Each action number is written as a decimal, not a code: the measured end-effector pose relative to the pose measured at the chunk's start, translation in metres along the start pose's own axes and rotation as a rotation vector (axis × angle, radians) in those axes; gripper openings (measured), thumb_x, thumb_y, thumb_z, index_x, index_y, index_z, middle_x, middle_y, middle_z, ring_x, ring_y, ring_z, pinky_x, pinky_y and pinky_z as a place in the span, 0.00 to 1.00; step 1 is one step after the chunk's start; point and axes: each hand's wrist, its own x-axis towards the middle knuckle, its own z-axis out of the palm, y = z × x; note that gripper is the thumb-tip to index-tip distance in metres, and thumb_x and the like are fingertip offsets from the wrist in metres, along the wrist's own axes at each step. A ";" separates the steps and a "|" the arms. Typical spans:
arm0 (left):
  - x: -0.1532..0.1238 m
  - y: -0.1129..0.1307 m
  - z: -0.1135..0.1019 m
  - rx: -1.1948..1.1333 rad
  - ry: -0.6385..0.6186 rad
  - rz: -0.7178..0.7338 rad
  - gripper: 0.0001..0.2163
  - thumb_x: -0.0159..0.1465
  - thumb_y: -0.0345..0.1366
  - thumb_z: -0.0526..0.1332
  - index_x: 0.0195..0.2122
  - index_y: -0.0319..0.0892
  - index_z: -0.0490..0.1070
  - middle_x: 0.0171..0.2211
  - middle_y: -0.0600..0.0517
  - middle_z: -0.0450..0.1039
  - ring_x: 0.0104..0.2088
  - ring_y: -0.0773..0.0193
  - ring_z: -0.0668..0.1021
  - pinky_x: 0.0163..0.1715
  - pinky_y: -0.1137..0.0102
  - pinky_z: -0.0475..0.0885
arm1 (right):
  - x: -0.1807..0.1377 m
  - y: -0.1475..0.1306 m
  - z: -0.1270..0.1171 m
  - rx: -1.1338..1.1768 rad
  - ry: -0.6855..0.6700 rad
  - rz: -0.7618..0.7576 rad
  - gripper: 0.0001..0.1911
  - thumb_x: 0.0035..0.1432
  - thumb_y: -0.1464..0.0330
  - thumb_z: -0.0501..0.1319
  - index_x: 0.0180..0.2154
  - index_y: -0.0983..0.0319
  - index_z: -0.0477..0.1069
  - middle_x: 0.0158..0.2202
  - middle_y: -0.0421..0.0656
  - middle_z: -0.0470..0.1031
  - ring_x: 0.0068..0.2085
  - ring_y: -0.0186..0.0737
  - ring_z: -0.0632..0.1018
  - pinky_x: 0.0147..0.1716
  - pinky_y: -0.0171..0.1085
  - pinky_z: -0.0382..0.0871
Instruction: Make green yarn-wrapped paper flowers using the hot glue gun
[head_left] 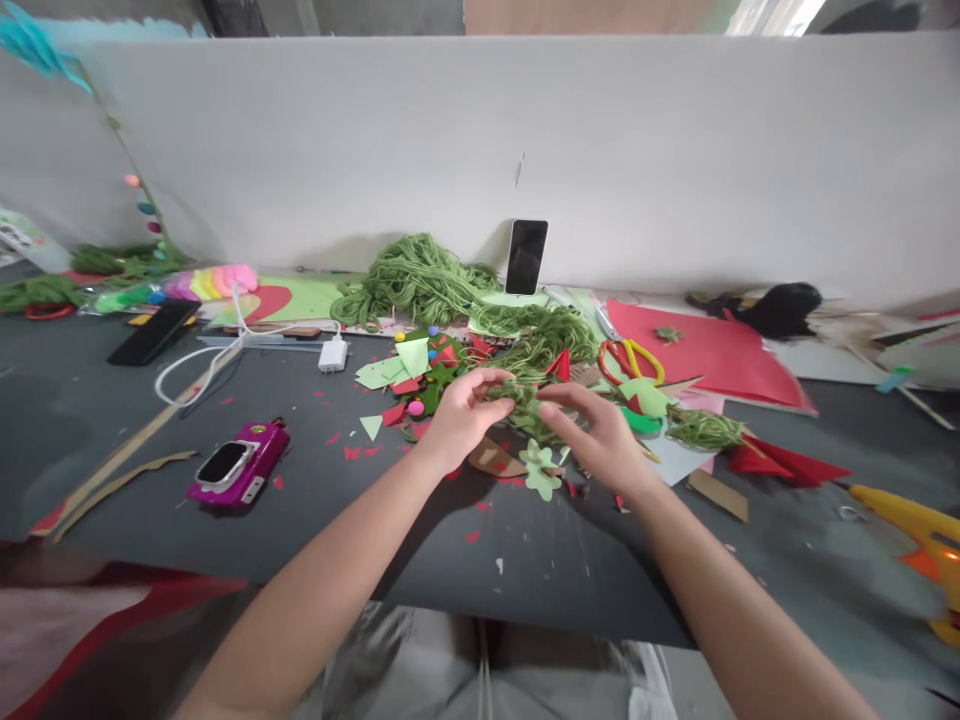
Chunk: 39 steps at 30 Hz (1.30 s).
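While a purple device (244, 465) lies to your left, your left hand (466, 415) curls at the green yarn (519, 398), whether gripping I cannot tell; that yarn sits between your hands, your right hand (600, 432) has parted fingers, and a yellow glue gun (911, 525) lies farther right.

craft workspace, green yarn (420, 275), scissors (622, 347), yellow glue gun (911, 522)

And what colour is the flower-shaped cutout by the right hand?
The flower-shaped cutout is pale green; the head view shows it.
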 end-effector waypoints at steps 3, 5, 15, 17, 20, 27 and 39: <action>-0.002 0.001 0.007 0.005 -0.008 0.005 0.15 0.57 0.33 0.71 0.46 0.40 0.77 0.43 0.48 0.80 0.46 0.60 0.80 0.49 0.65 0.75 | -0.002 -0.004 0.015 0.156 0.009 0.107 0.22 0.61 0.48 0.68 0.44 0.60 0.75 0.43 0.49 0.83 0.44 0.48 0.83 0.48 0.46 0.77; -0.003 0.001 0.010 -0.004 0.018 0.009 0.15 0.57 0.33 0.71 0.45 0.40 0.77 0.43 0.48 0.80 0.46 0.60 0.80 0.49 0.65 0.75 | -0.001 -0.004 0.019 0.214 0.039 0.155 0.24 0.57 0.47 0.70 0.41 0.60 0.74 0.37 0.47 0.82 0.39 0.46 0.82 0.42 0.44 0.77; -0.003 -0.005 0.012 -0.050 0.010 -0.059 0.16 0.55 0.34 0.71 0.45 0.40 0.77 0.40 0.50 0.79 0.43 0.61 0.80 0.49 0.64 0.75 | 0.001 -0.006 0.020 0.184 -0.082 0.111 0.19 0.63 0.51 0.64 0.31 0.60 0.70 0.25 0.37 0.66 0.28 0.34 0.65 0.28 0.37 0.59; -0.002 -0.005 0.010 -0.008 -0.017 -0.074 0.16 0.56 0.34 0.71 0.46 0.40 0.76 0.42 0.49 0.80 0.44 0.61 0.80 0.50 0.64 0.75 | 0.001 -0.002 0.019 0.151 -0.101 0.107 0.19 0.64 0.53 0.63 0.30 0.60 0.68 0.25 0.36 0.65 0.28 0.34 0.64 0.28 0.37 0.58; -0.001 -0.003 0.004 0.114 -0.074 -0.081 0.17 0.56 0.34 0.72 0.47 0.40 0.76 0.46 0.46 0.80 0.49 0.57 0.80 0.53 0.63 0.75 | 0.002 0.002 0.016 0.080 -0.125 0.087 0.19 0.66 0.55 0.60 0.28 0.59 0.65 0.25 0.36 0.64 0.28 0.34 0.64 0.29 0.37 0.57; 0.001 -0.002 -0.007 0.288 -0.199 -0.162 0.20 0.60 0.49 0.73 0.48 0.43 0.79 0.40 0.46 0.81 0.41 0.55 0.82 0.39 0.63 0.79 | 0.002 0.001 0.008 -0.036 -0.234 0.038 0.16 0.66 0.58 0.60 0.28 0.59 0.64 0.25 0.36 0.65 0.29 0.34 0.65 0.31 0.36 0.59; 0.004 0.000 -0.011 0.248 -0.226 -0.159 0.14 0.59 0.43 0.74 0.42 0.41 0.81 0.31 0.50 0.80 0.31 0.62 0.80 0.33 0.68 0.77 | 0.006 0.000 -0.001 0.095 -0.303 0.105 0.18 0.65 0.53 0.62 0.35 0.61 0.75 0.28 0.39 0.72 0.30 0.35 0.68 0.30 0.36 0.62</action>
